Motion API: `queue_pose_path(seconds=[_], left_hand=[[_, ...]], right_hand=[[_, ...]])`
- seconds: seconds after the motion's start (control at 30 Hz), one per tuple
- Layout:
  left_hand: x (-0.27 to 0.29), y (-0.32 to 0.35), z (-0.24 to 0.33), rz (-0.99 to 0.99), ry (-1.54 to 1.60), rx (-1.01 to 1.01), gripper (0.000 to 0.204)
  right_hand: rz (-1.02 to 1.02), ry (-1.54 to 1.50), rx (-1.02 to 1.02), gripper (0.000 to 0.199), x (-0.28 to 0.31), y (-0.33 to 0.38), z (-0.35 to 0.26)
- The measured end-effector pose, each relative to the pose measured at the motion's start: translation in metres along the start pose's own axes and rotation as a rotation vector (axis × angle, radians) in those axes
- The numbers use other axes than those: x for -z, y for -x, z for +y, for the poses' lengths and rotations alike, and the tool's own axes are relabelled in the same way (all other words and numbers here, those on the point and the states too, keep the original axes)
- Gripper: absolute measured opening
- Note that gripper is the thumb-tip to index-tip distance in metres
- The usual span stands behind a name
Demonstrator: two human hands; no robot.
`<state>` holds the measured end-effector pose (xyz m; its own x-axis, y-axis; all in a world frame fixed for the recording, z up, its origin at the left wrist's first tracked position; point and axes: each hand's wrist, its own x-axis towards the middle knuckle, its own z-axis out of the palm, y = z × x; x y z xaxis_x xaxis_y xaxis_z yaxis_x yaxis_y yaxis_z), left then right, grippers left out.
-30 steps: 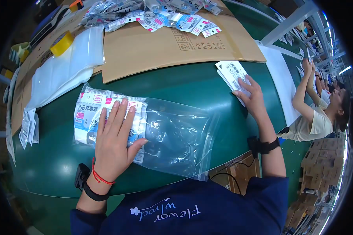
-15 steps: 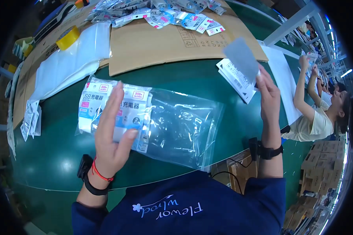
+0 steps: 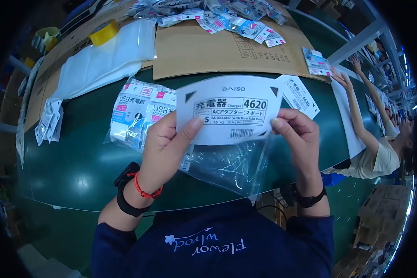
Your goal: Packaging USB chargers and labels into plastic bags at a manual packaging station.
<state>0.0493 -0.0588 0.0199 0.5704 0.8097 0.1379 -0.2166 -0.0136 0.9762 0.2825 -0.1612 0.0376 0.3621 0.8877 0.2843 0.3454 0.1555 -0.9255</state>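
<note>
Both of my hands hold a white printed card (image 3: 224,99), its printed side toward me and its face slightly bowed. My left hand (image 3: 167,143) pinches its lower left part with the thumb on the front. At the right edge, my right hand (image 3: 301,134) grips it between thumb and fingers. Beneath the card lies a clear plastic bag (image 3: 227,169), partly hidden. At its left end are small retail packs (image 3: 134,109) with white, pink and blue printing, side by side. More printed cards (image 3: 301,97) lie on the table just beyond my right hand.
Cardboard (image 3: 194,60) covers the far table, bearing a heap of similar packs (image 3: 245,28). White plastic sheets (image 3: 106,58) and a yellow tape roll (image 3: 104,32) sit at the far left; loose packets (image 3: 51,123) lie below. At right, a co-worker's hand (image 3: 342,78) is beside another pack (image 3: 316,61).
The card has moved left and toward me from my raised right hand, now printed side showing. My left hand has left the packs and taken the card's other side. A co-worker's arm has reached in.
</note>
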Motion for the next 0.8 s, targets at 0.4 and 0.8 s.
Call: queue_pose_path(seconds=[0.4, 0.8], left_hand=[[0.010, -0.003, 0.013, 0.089, -0.008, -0.003, 0.027], [0.075, 0.010, 0.015, 0.420, -0.257, -0.241, 0.029]], right_hand=[[0.207, 0.056, -0.260, 0.008, 0.077, 0.037, 0.029], [-0.200, -0.056, -0.722, 0.010, 0.064, 0.061, 0.044]])
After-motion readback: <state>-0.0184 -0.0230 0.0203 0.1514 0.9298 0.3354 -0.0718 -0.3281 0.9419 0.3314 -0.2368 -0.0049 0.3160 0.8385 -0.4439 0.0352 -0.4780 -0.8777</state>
